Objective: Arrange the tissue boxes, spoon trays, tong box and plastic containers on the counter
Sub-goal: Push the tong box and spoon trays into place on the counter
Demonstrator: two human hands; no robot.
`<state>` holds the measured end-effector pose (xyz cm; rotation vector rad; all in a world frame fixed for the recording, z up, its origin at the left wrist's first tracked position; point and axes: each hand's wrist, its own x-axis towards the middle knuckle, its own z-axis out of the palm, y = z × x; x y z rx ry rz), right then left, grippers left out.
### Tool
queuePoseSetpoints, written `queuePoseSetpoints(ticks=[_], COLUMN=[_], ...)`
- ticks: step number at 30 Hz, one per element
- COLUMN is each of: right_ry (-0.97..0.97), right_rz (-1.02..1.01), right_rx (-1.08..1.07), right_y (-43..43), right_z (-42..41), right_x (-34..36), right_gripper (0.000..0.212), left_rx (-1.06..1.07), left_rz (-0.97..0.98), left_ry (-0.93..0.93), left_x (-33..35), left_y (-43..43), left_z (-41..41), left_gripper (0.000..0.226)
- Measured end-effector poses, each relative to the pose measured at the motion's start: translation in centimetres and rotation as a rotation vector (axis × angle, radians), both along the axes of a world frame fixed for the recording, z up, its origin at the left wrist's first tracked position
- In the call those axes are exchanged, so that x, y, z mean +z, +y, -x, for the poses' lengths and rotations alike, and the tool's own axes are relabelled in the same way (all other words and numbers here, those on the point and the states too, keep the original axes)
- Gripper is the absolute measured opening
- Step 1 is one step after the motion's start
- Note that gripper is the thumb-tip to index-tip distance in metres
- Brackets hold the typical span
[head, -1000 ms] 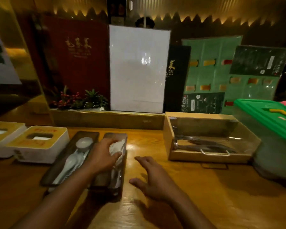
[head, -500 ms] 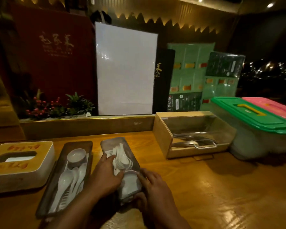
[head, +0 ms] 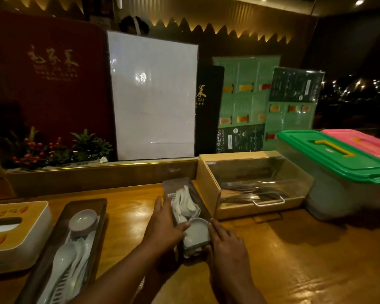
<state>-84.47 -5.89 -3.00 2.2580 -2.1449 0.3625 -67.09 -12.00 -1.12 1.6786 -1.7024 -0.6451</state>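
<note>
A dark spoon tray [head: 180, 187] with white spoons and a small bowl lies on the wooden counter [head: 305, 260], close beside the tong box [head: 208, 183]. My left hand [head: 162, 227] grips the tray's left side. My right hand [head: 226, 242] holds its near right corner. A second spoon tray [head: 53, 260] with spoons and a bowl lies to the left. A white and yellow tissue box [head: 15, 233] stands at the far left. The tong box has a clear lid and metal tongs inside. A green-lidded plastic container [head: 342, 163] and a pink-lidded one [head: 364, 143] stand at the right.
Upright menu boards [head: 154, 95] and a small plant arrangement [head: 53, 150] stand behind a raised ledge [head: 97, 172] at the back of the counter. Bare wood lies in front of the tong box and containers.
Both hands took hold of the right spoon tray and slid it rightward, away from the other tray, up against the tong box. The view also swung right.
</note>
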Motion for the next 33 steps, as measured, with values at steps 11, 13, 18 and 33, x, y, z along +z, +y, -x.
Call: queuePoseSetpoints(ticks=[11,13,18,33], right_ry=[-0.086,-0.078,-0.046,0.013], right_rz=[0.085,0.085,0.077,0.04], right_rx=[-0.038,-0.036,-0.039,-0.064], right_y=[-2.4,-3.0,-4.0,-4.9], right_z=[0.1,0.4,0.3,-0.7], right_x=[0.0,0.0,-0.4,-0.2], right_gripper=[0.065,0.064,0.069,0.072], left_rx=[0.131,0.138,0.136,0.02], left_rz=[-0.015,-0.017,0.002,0.078], left_ry=[0.024,0.033,0.037,-0.225], left_x=[-0.4,-0.6,-1.1,1.1], left_y=[-3.8,-4.2,-5.2,0.1], left_z=[2.7,2.8,2.6,-8.7], left_gripper=[0.052,0.052,0.055,0.042])
